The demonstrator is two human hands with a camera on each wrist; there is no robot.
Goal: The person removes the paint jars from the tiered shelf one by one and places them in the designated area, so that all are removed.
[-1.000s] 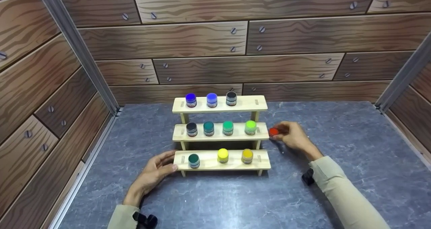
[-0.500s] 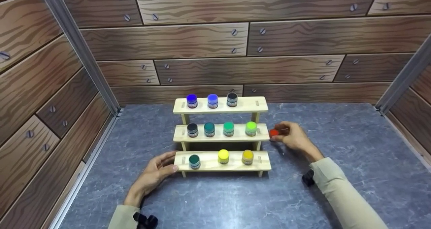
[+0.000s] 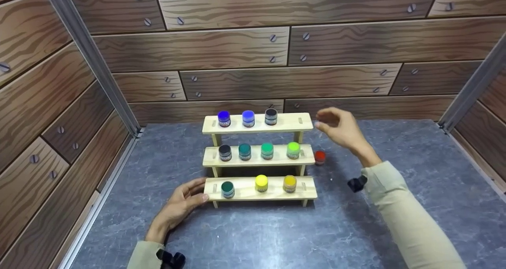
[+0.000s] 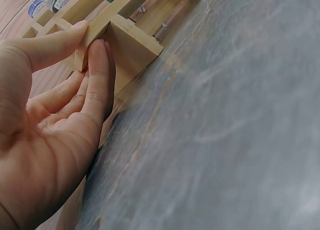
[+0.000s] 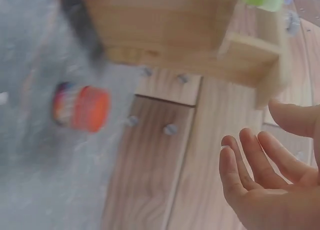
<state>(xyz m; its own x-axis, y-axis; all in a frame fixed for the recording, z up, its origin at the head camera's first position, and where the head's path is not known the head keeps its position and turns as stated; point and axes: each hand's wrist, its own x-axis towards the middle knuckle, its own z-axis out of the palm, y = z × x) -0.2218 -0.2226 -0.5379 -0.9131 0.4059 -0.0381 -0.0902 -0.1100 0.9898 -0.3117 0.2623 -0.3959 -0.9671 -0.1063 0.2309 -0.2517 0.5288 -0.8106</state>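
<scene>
A three-step wooden display rack [image 3: 244, 183] stands on the grey tabletop, with small paint jars on every step. My left hand [image 3: 180, 202] pinches the left end of its lowest step between thumb and fingers; the left wrist view shows this grip [image 4: 90, 44] close up. To the right of the top step, my right hand [image 3: 342, 129] is raised with relaxed, parted fingers and holds nothing. Below that hand, a red-lidded paint jar [image 3: 320, 157] stands on the tabletop beside the middle step. The right wrist view shows the red jar [image 5: 82, 107] blurred and apart from the hand [image 5: 275, 175].
On the top step are a dark blue jar [image 3: 224, 119], a lighter blue jar [image 3: 248, 118] and a black jar [image 3: 271, 116]. The middle step bears several jars, a lime one [image 3: 293, 150] rightmost. Dark green, yellow [image 3: 261, 183] and amber jars stand lowest. Wood-patterned walls [image 3: 233, 47] enclose the tabletop.
My right hand has let go of the red paint jar and moved up and away from it. The jar stays beside the rack. My left hand keeps its hold.
</scene>
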